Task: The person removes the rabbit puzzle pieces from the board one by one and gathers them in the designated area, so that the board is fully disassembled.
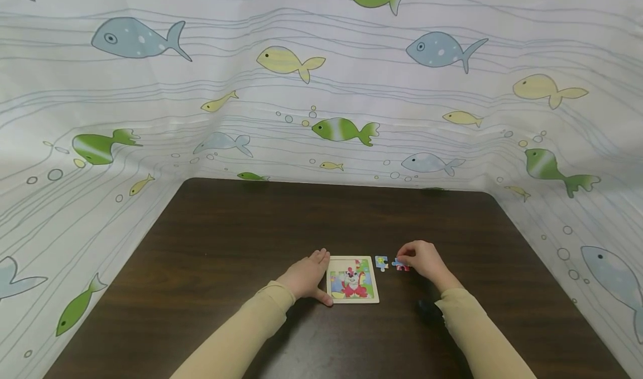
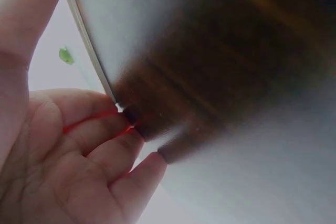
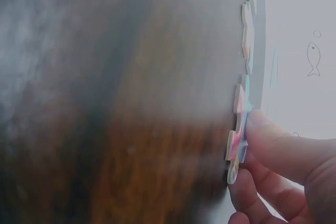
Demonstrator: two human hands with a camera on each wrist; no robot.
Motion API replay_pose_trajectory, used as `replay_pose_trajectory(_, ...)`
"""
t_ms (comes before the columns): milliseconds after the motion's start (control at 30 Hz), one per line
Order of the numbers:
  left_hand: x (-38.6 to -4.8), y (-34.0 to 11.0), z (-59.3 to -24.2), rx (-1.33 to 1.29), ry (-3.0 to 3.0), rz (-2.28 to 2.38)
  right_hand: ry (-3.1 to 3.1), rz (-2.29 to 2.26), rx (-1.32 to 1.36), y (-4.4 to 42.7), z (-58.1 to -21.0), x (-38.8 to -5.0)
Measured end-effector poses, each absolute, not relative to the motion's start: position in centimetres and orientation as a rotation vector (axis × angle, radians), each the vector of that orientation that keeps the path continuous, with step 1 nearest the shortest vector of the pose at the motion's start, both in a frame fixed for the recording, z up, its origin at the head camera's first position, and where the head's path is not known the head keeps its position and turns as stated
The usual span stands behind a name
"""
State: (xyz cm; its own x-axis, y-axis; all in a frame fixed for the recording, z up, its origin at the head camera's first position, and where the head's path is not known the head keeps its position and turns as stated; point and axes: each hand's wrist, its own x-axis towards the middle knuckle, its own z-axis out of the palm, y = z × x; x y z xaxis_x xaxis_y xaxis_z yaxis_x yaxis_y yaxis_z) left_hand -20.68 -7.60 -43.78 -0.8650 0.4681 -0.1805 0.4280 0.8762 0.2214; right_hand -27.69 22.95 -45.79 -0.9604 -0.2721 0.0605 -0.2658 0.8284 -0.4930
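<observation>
right hand pinches a puzzle piece, probably light, stiff, best held by edges. left hand rests at frame, thumb and fingers apart

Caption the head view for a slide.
Left hand touches a framed jigsaw puzzle; right hand pinches a jigsaw piece, another piece between.

left grip against thin frame edge
</observation>
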Motion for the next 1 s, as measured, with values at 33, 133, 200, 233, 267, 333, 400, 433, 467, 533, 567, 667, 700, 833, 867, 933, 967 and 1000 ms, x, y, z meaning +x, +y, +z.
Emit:
replay_pose_trajectory(33, -20.68, -7.58, -43.76, 0.682, 2.816, 0.255, 2.999, -0.803, -0.441, 22.95, -45.74, -27.68)
replay_pose_trajectory(133, -20.69, -7.57, -43.76, 0.679, 2.812, 0.256, 3.0, -0.805, -0.444, 22.95, -45.7, -27.64)
replay_pose_trajectory(200, -20.7, -7.56, -43.82, 0.679, 2.808, 0.255, 2.994, -0.814, -0.446, 22.96, -45.72, -27.6)
replay_pose_trajectory(233, -20.7, -7.56, -43.85, 0.681, 2.807, 0.251, 2.993, -0.818, -0.446, 22.96, -45.71, -27.58)
replay_pose_trajectory(267, -20.71, -7.56, -43.84, 0.682, 2.809, 0.251, 2.992, -0.821, -0.448, 22.97, -45.73, -27.57)
replay_pose_trajectory(333, -20.72, -7.55, -43.9, 0.683, 2.812, 0.247, 2.99, -0.83, -0.446, 22.96, -45.73, -27.55)
replay_pose_trajectory(400, -20.71, -7.53, -43.87, 0.686, 2.819, 0.233, 2.991, -0.831, -0.444, 22.97, -45.75, -27.56)
replay_pose_trajectory(433, -20.71, -7.51, -43.86, 0.689, 2.824, 0.223, 2.992, -0.826, -0.446, 22.97, -45.77, -27.58)
replay_pose_trajectory(467, -20.7, -7.5, -43.86, 0.69, 2.827, 0.215, 2.991, -0.825, -0.444, 22.98, -45.8, -27.58)
replay_pose_trajectory(533, -20.67, -7.47, -43.85, 0.697, 2.833, 0.195, 2.989, -0.823, -0.437, 22.97, -45.83, -27.57)
replay_pose_trajectory(567, -20.66, -7.47, -43.82, 0.7, 2.836, 0.189, 2.988, -0.822, -0.434, 22.96, -45.84, -27.56)
replay_pose_trajectory(667, -20.63, -7.46, -43.82, 0.705, 2.84, 0.185, 2.99, -0.817, -0.428, 22.95, -45.88, -27.55)
replay_pose_trajectory(700, -20.63, -7.47, -43.8, 0.706, 2.84, 0.186, 2.99, -0.815, -0.431, 22.94, -45.88, -27.56)
replay_pose_trajectory(833, -20.64, -7.47, -43.79, 0.705, 2.838, 0.193, 2.986, -0.795, -0.464, 22.89, -45.84, -27.58)
replay_pose_trajectory(867, -20.64, -7.47, -43.78, 0.703, 2.837, 0.195, 2.985, -0.79, -0.469, 22.85, -45.82, -27.58)
replay_pose_trajectory(933, -20.65, -7.46, -43.8, 0.699, 2.836, 0.198, 2.977, -0.789, -0.481, 22.78, -45.77, -27.56)
replay_pose_trajectory(967, -20.65, -7.46, -43.79, 0.698, 2.834, 0.199, 2.975, -0.789, -0.485, 22.75, -45.77, -27.56)
replay_pose_trajectory(1000, -20.64, -7.46, -43.77, 0.695, 2.833, 0.202, 2.972, -0.793, -0.483, 22.68, -45.75, -27.54)
